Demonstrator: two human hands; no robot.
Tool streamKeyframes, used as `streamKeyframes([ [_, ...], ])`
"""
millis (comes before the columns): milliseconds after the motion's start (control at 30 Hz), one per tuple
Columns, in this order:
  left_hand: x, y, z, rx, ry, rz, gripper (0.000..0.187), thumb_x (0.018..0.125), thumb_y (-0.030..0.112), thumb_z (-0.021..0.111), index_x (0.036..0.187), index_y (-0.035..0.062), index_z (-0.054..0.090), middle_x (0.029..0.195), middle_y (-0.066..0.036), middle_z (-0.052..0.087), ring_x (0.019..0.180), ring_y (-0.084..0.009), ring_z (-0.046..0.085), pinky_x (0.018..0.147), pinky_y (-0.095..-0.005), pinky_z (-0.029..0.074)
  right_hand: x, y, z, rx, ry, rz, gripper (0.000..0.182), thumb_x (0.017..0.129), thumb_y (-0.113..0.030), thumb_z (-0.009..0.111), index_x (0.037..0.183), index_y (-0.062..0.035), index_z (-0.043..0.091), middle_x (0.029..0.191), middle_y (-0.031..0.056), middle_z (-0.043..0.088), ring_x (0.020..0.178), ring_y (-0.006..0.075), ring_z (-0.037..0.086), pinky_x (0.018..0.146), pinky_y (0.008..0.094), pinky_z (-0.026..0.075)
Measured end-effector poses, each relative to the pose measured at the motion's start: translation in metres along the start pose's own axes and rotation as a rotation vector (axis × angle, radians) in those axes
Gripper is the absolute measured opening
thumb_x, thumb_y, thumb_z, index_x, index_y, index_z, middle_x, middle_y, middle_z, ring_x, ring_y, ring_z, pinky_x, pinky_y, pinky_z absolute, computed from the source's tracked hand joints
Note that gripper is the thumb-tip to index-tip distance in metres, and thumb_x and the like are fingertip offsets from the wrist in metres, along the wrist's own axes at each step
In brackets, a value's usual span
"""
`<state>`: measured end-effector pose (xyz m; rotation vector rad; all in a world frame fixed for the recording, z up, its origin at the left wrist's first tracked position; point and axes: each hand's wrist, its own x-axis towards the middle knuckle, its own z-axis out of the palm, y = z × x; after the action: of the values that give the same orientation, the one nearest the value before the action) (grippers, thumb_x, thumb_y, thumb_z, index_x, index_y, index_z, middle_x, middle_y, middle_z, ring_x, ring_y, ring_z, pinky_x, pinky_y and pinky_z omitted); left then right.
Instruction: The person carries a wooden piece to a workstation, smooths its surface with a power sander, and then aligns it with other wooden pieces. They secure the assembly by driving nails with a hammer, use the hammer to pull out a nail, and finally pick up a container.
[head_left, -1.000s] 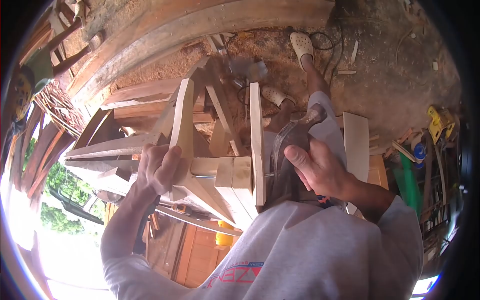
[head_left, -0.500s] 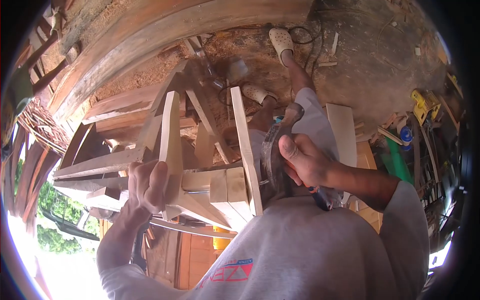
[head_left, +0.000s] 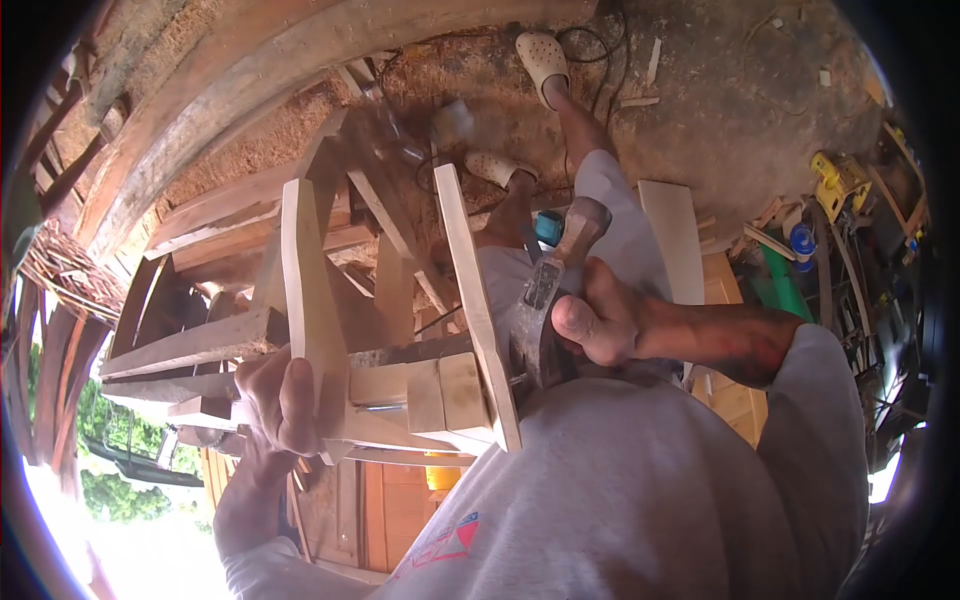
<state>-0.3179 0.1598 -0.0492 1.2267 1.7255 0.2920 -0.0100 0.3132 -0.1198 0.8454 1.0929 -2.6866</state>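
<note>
Nearest the camera, the right hand is closed around a claw hammer, its dark metal head low against the outer face of a pale upright board and its wooden handle slanting up and away. That board is 1 of 2 uprights in a small wooden frame held against the person's chest; short blocks and a thin metal pin join them. The left hand is wrapped around the lower part of the second upright board, bracing it. The head seems to bear on a nail at the board's foot, though the nail itself is too small to make out. My judgement is that the frame, unclamped and steadied by only 1 hand, could twist under the hammer's leverage, splitting the thin board or letting the head slip toward the chest. Farther off lie stacked planks, a sawdust-covered floor and the person's sandalled feet.
</note>
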Motion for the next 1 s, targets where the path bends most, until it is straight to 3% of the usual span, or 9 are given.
streamKeyframes([
  [400, -0.003, 0.003, -0.014, 0.047, -0.17, -0.067, 0.042, 0.095, 0.024, 0.037, 0.071, -0.0013, 0.061, 0.057, -0.01, 0.055, 0.04, -0.0224, 0.051, 0.04, -0.0334, 0.037, 0.012, 0.03, 0.003, 0.54, -0.037, -0.172, 0.038, 0.089, -0.032, 0.075, 0.087, -0.0052, 0.048, 0.068, -0.0016, 0.05, 0.053, 0.0068, 0.04, 0.046, 0.0247, 0.029],
  [433, -0.012, -0.004, -0.018, 0.145, -0.178, 0.176, 0.03, 0.088, 0.016, 0.054, 0.109, -0.0025, 0.043, 0.088, -0.019, 0.054, 0.067, -0.0263, 0.054, 0.052, -0.0354, 0.042, 0.013, 0.032, 0.002, 0.537, -0.04, -0.194, 0.04, 0.088, -0.033, 0.077, 0.085, -0.0047, 0.049, 0.066, -0.0016, 0.049, 0.051, 0.0067, 0.04, 0.044, 0.0252, 0.028],
  [467, -0.02, -0.01, -0.018, 0.242, -0.182, 0.421, 0.083, 0.081, 0.008, 0.072, 0.148, -0.0037, 0.025, 0.12, -0.027, 0.053, 0.094, -0.0301, 0.057, 0.063, -0.0375, 0.046, 0.015, 0.033, 0.001, 0.538, -0.043, -0.186, 0.04, 0.088, -0.033, 0.077, 0.085, -0.0047, 0.049, 0.066, -0.0016, 0.049, 0.051, 0.0067, 0.04, 0.044, 0.0252, 0.028],
  [567, -0.009, -0.001, -0.019, 0.288, -0.209, 0.411, 0.084, 0.082, 0.007, 0.071, 0.149, -0.0034, 0.022, 0.108, -0.023, 0.058, 0.078, -0.0277, 0.059, 0.055, -0.0363, 0.046, 0.019, 0.034, -0.004, 0.435, -0.156, -0.23, 0.044, 0.085, -0.036, 0.079, 0.08, -0.0035, 0.049, 0.06, -0.0006, 0.048, 0.047, 0.0079, 0.043, 0.041, 0.0266, 0.027],
  [600, -0.005, 0.003, -0.015, 0.284, -0.211, 0.405, 0.084, 0.082, 0.007, 0.071, 0.149, -0.0034, 0.022, 0.108, -0.023, 0.058, 0.078, -0.0277, 0.059, 0.055, -0.0363, 0.046, 0.02, 0.033, -0.005, 0.427, -0.177, -0.225, 0.047, 0.083, -0.038, 0.081, 0.077, -0.0033, 0.049, 0.059, 0.0003, 0.049, 0.046, 0.0087, 0.044, 0.04, 0.0269, 0.028],
  [633, 0.001, 0.006, -0.011, 0.112, -0.173, 0.173, 0.032, 0.088, 0.015, 0.054, 0.111, -0.0029, 0.041, 0.084, -0.017, 0.058, 0.06, -0.0266, 0.056, 0.048, -0.0352, 0.044, 0.021, 0.032, -0.006, 0.418, -0.198, -0.221, 0.05, 0.081, -0.04, 0.083, 0.073, -0.0032, 0.049, 0.058, 0.0011, 0.05, 0.045, 0.0095, 0.046, 0.039, 0.0271, 0.028],
  [667, 0.005, 0.007, -0.008, -0.059, -0.132, -0.06, 0.039, 0.095, 0.022, 0.038, 0.074, -0.0024, 0.06, 0.06, -0.011, 0.057, 0.043, -0.0256, 0.052, 0.041, -0.0342, 0.041, 0.022, 0.033, -0.007, 0.421, -0.2, -0.218, 0.05, 0.081, -0.04, 0.083, 0.073, -0.0032, 0.049, 0.058, 0.0011, 0.05, 0.045, 0.0095, 0.046, 0.039, 0.0271, 0.028],
  [767, 0.005, 0.009, -0.008, -0.014, -0.156, -0.05, 0.039, 0.095, 0.022, 0.039, 0.074, -0.0024, 0.06, 0.059, -0.011, 0.057, 0.043, -0.0254, 0.052, 0.042, -0.0344, 0.041, 0.025, 0.04, -0.007, 0.457, -0.279, -0.304, 0.031, 0.087, -0.021, 0.078, 0.086, -0.0027, 0.054, 0.07, -0.0001, 0.055, 0.058, 0.0101, 0.051, 0.05, 0.029, 0.036],
  [1000, 0.002, 0.015, -0.009, 0.028, -0.135, -0.004, 0.038, 0.094, 0.023, 0.04, 0.073, -0.0024, 0.059, 0.059, -0.01, 0.057, 0.043, -0.0251, 0.052, 0.042, -0.0347, 0.041, 0.034, 0.047, 0.0, 0.41, -0.204, -0.41, 0.063, 0.075, -0.054, 0.083, 0.066, -0.004, 0.046, 0.052, -0.0011, 0.044, 0.037, 0.0118, 0.042, 0.034, 0.028, 0.025],
])
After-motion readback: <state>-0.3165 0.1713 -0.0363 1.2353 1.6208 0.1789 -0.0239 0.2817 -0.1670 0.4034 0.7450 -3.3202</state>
